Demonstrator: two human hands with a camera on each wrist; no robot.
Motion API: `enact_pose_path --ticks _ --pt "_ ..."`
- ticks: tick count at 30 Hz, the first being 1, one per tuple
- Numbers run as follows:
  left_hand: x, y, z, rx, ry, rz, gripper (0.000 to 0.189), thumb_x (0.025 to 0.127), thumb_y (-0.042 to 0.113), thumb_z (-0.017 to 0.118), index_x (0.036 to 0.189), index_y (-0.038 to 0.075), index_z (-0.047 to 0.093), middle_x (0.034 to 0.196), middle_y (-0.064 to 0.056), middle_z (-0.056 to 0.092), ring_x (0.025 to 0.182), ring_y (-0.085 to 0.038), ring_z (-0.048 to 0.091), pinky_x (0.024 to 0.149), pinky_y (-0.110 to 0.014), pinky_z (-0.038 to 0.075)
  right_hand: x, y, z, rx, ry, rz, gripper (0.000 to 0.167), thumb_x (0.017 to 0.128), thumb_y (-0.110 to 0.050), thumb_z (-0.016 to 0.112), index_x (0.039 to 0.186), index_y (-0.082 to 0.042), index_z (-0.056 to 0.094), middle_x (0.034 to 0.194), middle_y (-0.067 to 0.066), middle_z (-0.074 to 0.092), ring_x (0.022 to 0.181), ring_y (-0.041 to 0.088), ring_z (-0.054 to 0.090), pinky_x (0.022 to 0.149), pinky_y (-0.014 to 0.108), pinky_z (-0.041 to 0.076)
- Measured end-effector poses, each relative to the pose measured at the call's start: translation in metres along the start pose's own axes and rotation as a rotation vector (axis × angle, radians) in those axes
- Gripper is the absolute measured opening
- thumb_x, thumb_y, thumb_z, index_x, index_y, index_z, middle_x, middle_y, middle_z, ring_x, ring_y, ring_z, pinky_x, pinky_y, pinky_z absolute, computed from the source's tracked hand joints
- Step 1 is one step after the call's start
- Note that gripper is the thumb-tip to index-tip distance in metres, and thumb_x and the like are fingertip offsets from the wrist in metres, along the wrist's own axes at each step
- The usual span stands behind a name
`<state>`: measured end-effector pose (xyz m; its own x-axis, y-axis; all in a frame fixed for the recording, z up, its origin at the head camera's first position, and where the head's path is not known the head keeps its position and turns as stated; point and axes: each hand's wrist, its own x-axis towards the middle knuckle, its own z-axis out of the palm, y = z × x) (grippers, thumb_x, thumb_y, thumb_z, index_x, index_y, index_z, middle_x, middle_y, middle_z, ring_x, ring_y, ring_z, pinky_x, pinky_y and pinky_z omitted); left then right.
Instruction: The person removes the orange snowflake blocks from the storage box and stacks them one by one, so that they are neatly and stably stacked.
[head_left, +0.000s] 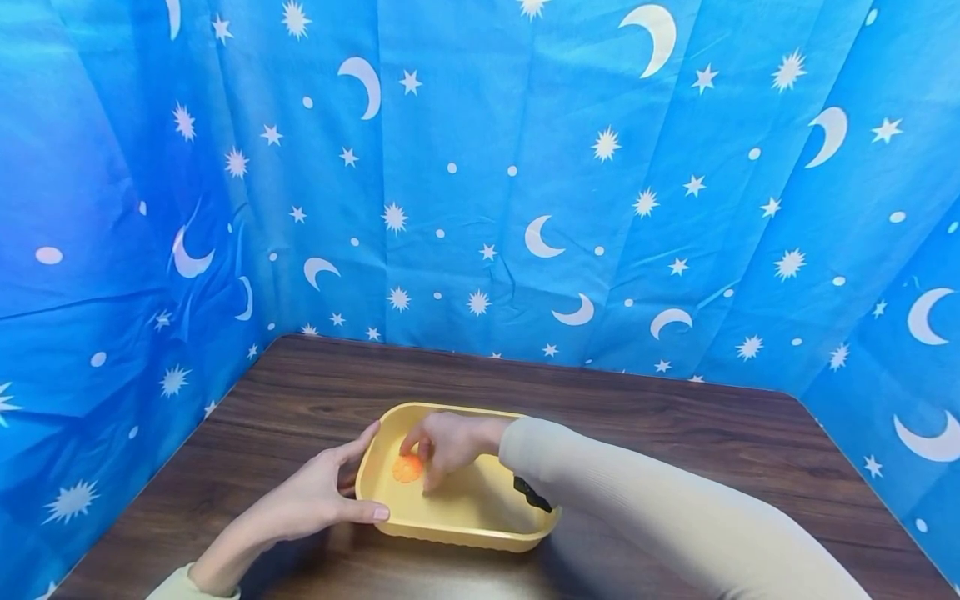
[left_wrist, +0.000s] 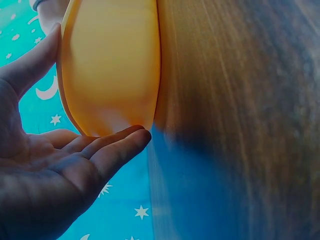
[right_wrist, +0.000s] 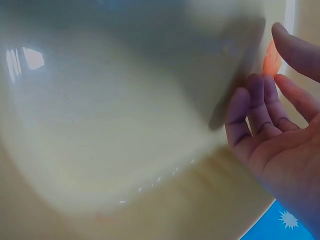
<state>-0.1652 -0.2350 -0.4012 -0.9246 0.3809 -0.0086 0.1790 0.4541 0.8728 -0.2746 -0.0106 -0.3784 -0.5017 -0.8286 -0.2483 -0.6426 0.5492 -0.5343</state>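
Observation:
A yellow rectangular tray (head_left: 468,537) with rounded corners and raised walls rests on the table. My left hand (head_left: 318,492) holds its left end, thumb at the near corner and fingers along the far side. The left wrist view shows those fingers (left_wrist: 117,150) against the tray's outer wall (left_wrist: 110,65). Inside the tray, near the left end, is a small orange piece with a scalloped edge, flower-like (head_left: 407,469). My right hand (head_left: 450,442) reaches in and pinches it between thumb and index finger. In the right wrist view the orange piece (right_wrist: 270,60) is partly hidden by the fingers.
The dark wood-grain table (head_left: 675,450) reaches out on all sides of the tray. Behind it hangs a blue curtain (head_left: 480,183) with white moons and stars. My right forearm (head_left: 660,508) crosses over the tray's right end, hiding part of the rim.

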Motion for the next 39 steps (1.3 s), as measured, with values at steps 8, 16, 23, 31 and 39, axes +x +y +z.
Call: enact_pose_path --ticks 8,16,23,31,39 --pt "0.000 -0.001 0.000 0.007 -0.002 -0.008 0.114 0.085 0.033 0.090 0.166 -0.002 0.018 0.165 -0.032 0.028 0.144 -0.047 0.044 0.105 -0.049 0.051 0.000 -0.001 0.000 0.010 -0.016 0.021 0.053 0.077 -0.002 0.093 0.127 -0.008 0.075 0.096 0.001 0.070 0.084 0.006 0.058 0.076 0.017 0.051" --pt "0.000 -0.002 -0.001 -0.004 -0.003 0.003 0.114 0.085 0.030 0.090 0.166 -0.003 0.018 0.167 -0.032 0.026 0.142 -0.045 0.047 0.105 -0.046 0.052 0.002 0.001 0.002 0.004 0.005 -0.028 0.043 0.080 0.004 0.088 0.120 -0.004 0.075 0.085 0.001 0.068 0.076 0.006 0.057 0.072 0.017 0.049" --pt "0.000 -0.002 -0.001 -0.012 -0.007 0.000 0.114 0.085 0.029 0.090 0.166 -0.002 0.017 0.167 -0.032 0.025 0.140 -0.044 0.049 0.105 -0.045 0.051 0.006 0.002 0.007 -0.012 0.040 -0.059 0.035 0.080 0.005 0.088 0.111 -0.003 0.074 0.075 -0.001 0.064 0.067 0.005 0.054 0.065 0.016 0.046" --pt "0.000 -0.001 0.000 -0.009 -0.008 -0.005 0.114 0.086 0.029 0.090 0.167 -0.001 0.016 0.166 -0.032 0.026 0.140 -0.045 0.049 0.105 -0.046 0.051 0.007 0.002 0.010 -0.035 0.059 -0.062 0.033 0.079 0.002 0.090 0.105 -0.005 0.071 0.077 -0.002 0.064 0.070 0.004 0.054 0.066 0.017 0.046" --pt "0.000 0.001 0.000 -0.007 -0.002 -0.013 0.114 0.085 0.029 0.090 0.166 -0.002 0.017 0.167 -0.032 0.025 0.141 -0.046 0.048 0.106 -0.048 0.050 0.007 0.000 0.012 -0.006 0.065 -0.056 0.037 0.076 0.005 0.091 0.097 -0.008 0.065 0.078 -0.005 0.063 0.071 0.004 0.056 0.066 0.016 0.048"
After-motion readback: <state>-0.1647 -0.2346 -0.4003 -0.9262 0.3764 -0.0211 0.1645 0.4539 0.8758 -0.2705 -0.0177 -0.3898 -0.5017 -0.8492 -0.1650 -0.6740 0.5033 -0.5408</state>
